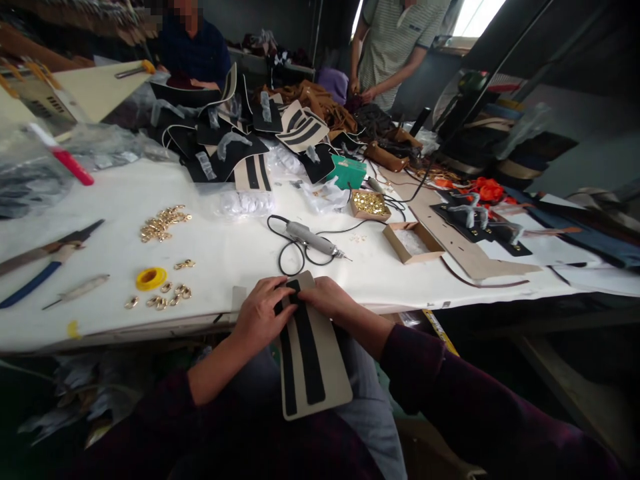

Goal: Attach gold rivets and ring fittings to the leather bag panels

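A flat beige panel (337, 390) with two black strips lies over my lap at the front edge of the table, its upper end between my hands. My left hand (263, 313) grips its upper left part, fingers bent over the black strip (309, 360). From the other side, my right hand (324, 297) holds the upper right edge, its fingertips near the top of the same strip and partly hidden. On the table just beyond lies a grey pen-shaped tool (313, 239) with a black cord.
Gold clasps (163, 223) and a yellow tape roll (151, 279) lie left, near pliers (45, 273) and an awl (83, 288). Boxes of gold pieces (370, 205) and small clear pieces (414, 243) stand right. Panels (240, 150) pile up behind; two people are across the table.
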